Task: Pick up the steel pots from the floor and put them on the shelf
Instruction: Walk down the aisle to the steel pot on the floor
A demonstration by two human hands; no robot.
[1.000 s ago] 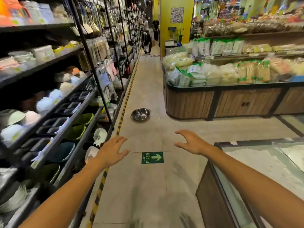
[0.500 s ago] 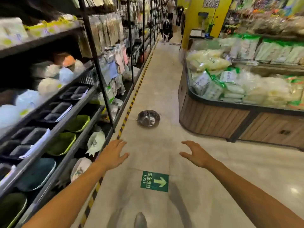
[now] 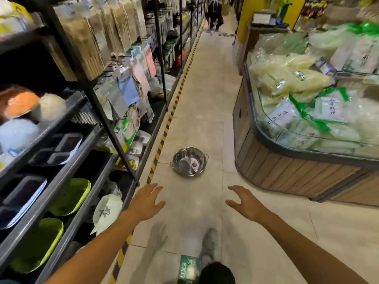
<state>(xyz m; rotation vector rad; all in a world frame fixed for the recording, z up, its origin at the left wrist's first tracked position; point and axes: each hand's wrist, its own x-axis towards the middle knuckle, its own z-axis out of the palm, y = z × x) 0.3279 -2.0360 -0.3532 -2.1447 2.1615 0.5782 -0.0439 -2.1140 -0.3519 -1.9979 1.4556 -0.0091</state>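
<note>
A shiny steel pot (image 3: 189, 163) with two small handles stands upright on the tiled aisle floor, just right of the yellow-black floor stripe. A small label lies inside it. My left hand (image 3: 146, 201) hovers open, palm down, short of the pot and to its left. My right hand (image 3: 245, 203) is also open with fingers spread, short of the pot and to its right. Neither hand touches the pot. The dark metal shelf (image 3: 67, 167) runs along the left side of the aisle.
The shelf holds black trays (image 3: 57, 148), green dishes (image 3: 70, 194) and hanging packets. A wood-clad display bin (image 3: 287, 171) full of bagged goods bounds the aisle on the right. My foot (image 3: 210, 247) steps over a green exit sign (image 3: 187, 268). Another person (image 3: 214, 16) crouches far down the aisle.
I have walked forward along the aisle. The pot is now much closer and larger in view, and the exit sign has passed under my feet. Both hands stay open and outstretched.
</note>
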